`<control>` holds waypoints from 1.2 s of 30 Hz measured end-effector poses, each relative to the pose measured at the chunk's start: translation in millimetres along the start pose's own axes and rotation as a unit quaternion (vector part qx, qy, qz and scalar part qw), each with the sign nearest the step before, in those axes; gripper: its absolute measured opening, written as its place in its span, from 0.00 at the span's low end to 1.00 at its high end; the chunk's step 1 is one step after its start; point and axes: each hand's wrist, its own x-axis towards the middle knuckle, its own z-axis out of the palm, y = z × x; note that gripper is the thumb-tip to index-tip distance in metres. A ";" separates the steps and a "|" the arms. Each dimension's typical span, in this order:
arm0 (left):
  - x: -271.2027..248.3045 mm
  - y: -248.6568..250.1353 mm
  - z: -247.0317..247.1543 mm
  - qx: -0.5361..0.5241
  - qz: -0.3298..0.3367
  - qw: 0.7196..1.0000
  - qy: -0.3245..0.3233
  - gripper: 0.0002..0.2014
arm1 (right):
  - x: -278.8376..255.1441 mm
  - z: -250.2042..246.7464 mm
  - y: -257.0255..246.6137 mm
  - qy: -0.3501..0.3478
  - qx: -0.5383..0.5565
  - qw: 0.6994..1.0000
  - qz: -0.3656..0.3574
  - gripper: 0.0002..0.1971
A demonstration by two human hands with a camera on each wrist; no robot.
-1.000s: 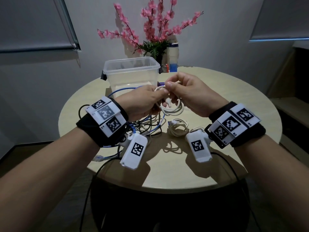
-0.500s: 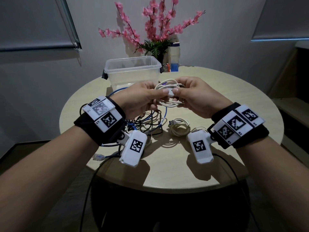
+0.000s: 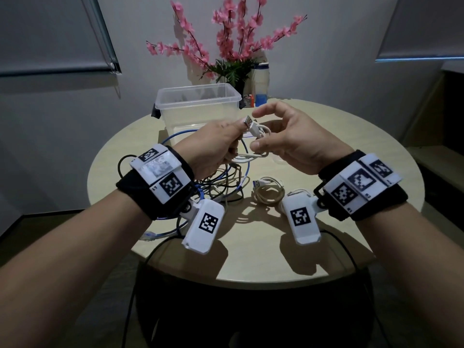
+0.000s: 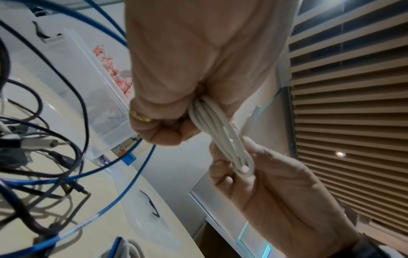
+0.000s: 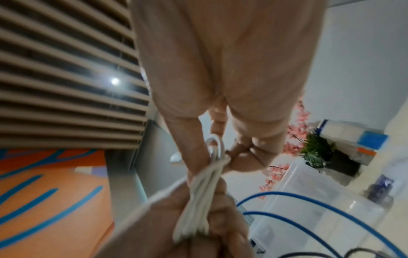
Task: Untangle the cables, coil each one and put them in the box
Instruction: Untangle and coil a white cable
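Observation:
My left hand (image 3: 223,144) grips a coiled white USB cable (image 3: 253,136) in its fist above the table. The cable's metal plug (image 3: 248,121) sticks up past the thumb. My right hand (image 3: 266,136) pinches the coil's far loops between thumb and lower fingers, with the index finger raised and free. In the left wrist view the white strands (image 4: 212,129) run from the fist to the right fingers (image 4: 223,174). The right wrist view shows the looped end (image 5: 215,148). The clear plastic box (image 3: 198,106) stands just behind the hands.
A tangle of black and blue cables (image 3: 226,182) lies under my left wrist; one blue end hangs over the table's front edge. A coiled cream cable (image 3: 268,193) rests mid-table (image 3: 313,257). A flower vase (image 3: 233,79) and a bottle (image 3: 261,84) stand behind the box.
Both hands rose slightly with the white coil. The plug end now points up from my left thumb. My right hand loosened, its index finger lifting off the coil.

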 end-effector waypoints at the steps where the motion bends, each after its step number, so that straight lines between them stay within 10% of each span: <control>1: 0.0 1.0 3.0 0.011 0.006 1.000 0.011 0.17 | 0.7 2.7 1.7 0.018 -0.027 0.999 -0.020 0.23; 11: 10.6 2.5 9.0 0.057 0.046 0.993 0.089 0.13 | 7.0 2.3 1.1 0.110 -0.281 0.941 -0.153 0.11; 22: 25.1 -14.2 2.6 0.055 0.010 0.993 0.101 0.10 | -3.4 3.8 -2.8 -0.011 -0.180 0.965 -0.189 0.13; 31: 9.8 -5.4 9.1 0.041 0.115 0.990 0.073 0.13 | 5.5 -0.4 -6.2 0.117 0.114 0.983 -0.079 0.03; 36: 2.0 -1.7 7.9 0.141 0.171 0.975 0.023 0.11 | 12.2 -3.2 -2.8 0.172 0.096 0.978 -0.062 0.05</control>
